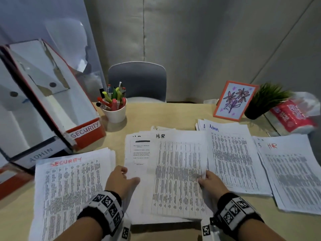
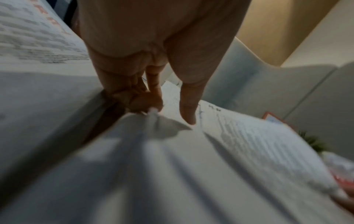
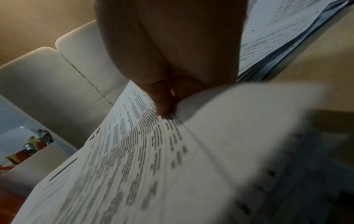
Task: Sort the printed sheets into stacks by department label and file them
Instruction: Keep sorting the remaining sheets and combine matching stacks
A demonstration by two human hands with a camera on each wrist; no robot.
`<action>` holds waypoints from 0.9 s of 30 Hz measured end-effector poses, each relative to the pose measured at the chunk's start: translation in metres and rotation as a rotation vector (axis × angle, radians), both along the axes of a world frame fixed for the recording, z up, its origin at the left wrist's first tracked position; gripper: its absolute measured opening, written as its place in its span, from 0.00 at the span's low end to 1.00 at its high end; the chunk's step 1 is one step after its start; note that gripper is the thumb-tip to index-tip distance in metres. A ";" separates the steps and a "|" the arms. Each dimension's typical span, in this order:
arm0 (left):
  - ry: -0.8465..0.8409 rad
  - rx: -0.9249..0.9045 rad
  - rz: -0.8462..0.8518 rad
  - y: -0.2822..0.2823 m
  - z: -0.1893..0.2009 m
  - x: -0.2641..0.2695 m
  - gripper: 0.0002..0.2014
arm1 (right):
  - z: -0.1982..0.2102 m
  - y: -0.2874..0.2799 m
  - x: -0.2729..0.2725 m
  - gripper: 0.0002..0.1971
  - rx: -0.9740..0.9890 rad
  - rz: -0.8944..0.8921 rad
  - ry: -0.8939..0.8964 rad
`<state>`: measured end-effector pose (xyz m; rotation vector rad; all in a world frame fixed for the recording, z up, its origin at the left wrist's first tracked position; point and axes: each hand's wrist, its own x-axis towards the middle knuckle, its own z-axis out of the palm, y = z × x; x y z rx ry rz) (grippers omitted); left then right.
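Observation:
Several paper piles lie on the desk. From the left they are a SECURITY stack (image 1: 73, 185), an HR stack (image 1: 175, 171) in the middle, an Admin stack (image 1: 232, 153) and a red-labelled HR pile (image 1: 291, 173). My left hand (image 1: 129, 175) grips the middle HR stack at its left edge, thumb on top and fingers curled under; the left wrist view shows the left hand (image 2: 153, 106) closed on the paper edge. My right hand (image 1: 204, 177) pinches the right edge of the same stack. In the right wrist view the right hand (image 3: 168, 104) has its thumb on the printed top sheet (image 3: 134, 151).
A red SECURITY file box (image 1: 85, 134) and an ADMIN file box (image 1: 41, 153) lean at the left. At the back stand a cup of pens (image 1: 114, 108), a flower picture (image 1: 234, 101), a potted plant (image 1: 265, 101) and a red packet (image 1: 293, 117). A grey chair (image 1: 137, 80) faces me.

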<state>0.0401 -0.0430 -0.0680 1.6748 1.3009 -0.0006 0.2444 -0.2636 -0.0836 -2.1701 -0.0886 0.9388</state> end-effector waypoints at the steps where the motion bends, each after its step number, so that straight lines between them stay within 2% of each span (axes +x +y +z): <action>1: 0.021 0.019 -0.014 -0.001 0.001 -0.001 0.28 | -0.002 -0.001 0.002 0.05 0.012 -0.040 0.010; 3: 0.058 0.062 -0.022 -0.001 -0.002 -0.002 0.33 | -0.004 -0.004 0.004 0.10 0.031 -0.120 0.038; 6: 0.081 0.072 0.012 0.000 -0.004 -0.003 0.32 | -0.008 -0.005 0.005 0.16 0.041 -0.172 0.084; 8: 0.081 0.078 0.029 0.000 -0.003 -0.003 0.28 | -0.022 -0.008 0.011 0.16 0.008 -0.148 0.056; 11: 0.062 0.110 0.037 0.000 0.003 -0.004 0.16 | -0.041 -0.014 0.019 0.16 -0.003 -0.085 0.031; 13: 0.034 0.118 0.059 0.004 0.004 -0.006 0.14 | -0.021 -0.009 0.013 0.14 -0.014 -0.056 0.032; 17: -0.026 0.146 0.089 0.008 0.003 -0.009 0.19 | -0.006 -0.007 0.006 0.10 0.040 -0.019 0.059; 23: -0.161 0.153 0.186 0.010 0.004 -0.003 0.13 | 0.019 0.001 0.003 0.07 0.041 0.139 0.017; 27: -0.186 0.113 0.152 0.014 0.000 -0.002 0.13 | 0.025 0.007 0.005 0.07 0.055 0.138 0.041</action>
